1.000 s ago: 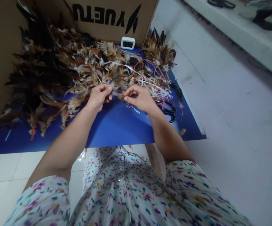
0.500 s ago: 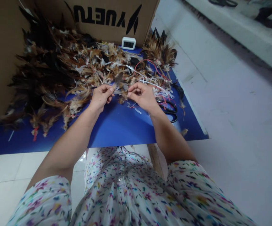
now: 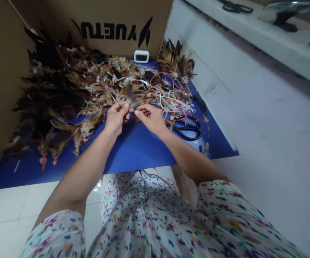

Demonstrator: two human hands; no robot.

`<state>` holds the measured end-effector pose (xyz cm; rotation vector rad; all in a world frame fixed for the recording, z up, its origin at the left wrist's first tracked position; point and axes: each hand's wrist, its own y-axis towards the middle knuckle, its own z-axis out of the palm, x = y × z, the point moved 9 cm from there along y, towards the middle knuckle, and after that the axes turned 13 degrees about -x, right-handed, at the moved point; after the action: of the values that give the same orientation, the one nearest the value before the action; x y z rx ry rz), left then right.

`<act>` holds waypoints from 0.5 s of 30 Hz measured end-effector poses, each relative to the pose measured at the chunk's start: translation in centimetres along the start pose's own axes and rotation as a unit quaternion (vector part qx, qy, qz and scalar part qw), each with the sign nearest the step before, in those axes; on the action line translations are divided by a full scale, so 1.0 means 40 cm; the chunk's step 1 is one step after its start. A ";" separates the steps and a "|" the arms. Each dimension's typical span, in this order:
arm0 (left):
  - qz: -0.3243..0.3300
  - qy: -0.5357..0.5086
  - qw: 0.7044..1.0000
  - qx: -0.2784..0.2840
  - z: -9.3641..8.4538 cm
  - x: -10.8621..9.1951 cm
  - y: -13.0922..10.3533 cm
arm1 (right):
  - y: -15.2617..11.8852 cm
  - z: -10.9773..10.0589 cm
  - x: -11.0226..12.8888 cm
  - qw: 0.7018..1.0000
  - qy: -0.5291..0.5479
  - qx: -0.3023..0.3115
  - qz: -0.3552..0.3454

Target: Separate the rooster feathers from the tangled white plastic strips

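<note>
My left hand (image 3: 115,117) is closed in a pinch, thumb against forefinger, on a small brown feather (image 3: 129,94) whose tip points away from me. Close on its right, my right hand (image 3: 153,117) is also pinched, its fingertips beside the feather's base. Whatever lies between those right fingertips is too small to make out. Both hands hover over the front of a large pile of brown and black feathers (image 3: 63,84) on a blue board (image 3: 141,154). Black-handled scissors (image 3: 188,133) lie to the right of my right hand.
White and red ties (image 3: 171,102) lie tangled near the scissors. A small white digital clock (image 3: 141,56) stands before a cardboard box (image 3: 155,10) at the back. Another feather bunch (image 3: 178,62) sits at the back right. A pale wall (image 3: 251,107) borders the board's right side.
My right hand has moved left, so its fingertips are now close beside my left hand's. The left hand keeps its pinch on the feather. The whole view has shifted slightly.
</note>
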<state>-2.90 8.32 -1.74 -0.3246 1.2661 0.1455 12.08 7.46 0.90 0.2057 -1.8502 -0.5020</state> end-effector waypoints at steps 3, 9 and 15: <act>0.005 0.010 1.000 0.011 0.012 0.005 -0.011 | 0.012 0.010 -0.040 0.997 0.057 -0.008 0.053; 0.022 0.029 0.999 0.032 0.029 0.013 -0.023 | 0.022 0.006 -0.060 0.992 0.084 -0.029 0.090; 0.044 0.044 0.998 0.014 0.023 0.011 -0.016 | 0.026 0.006 -0.054 0.993 0.072 -0.035 0.085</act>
<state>-1.75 7.96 -1.84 -0.2542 1.3696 0.1900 12.70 9.26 -0.57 0.0351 -1.6888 -0.4205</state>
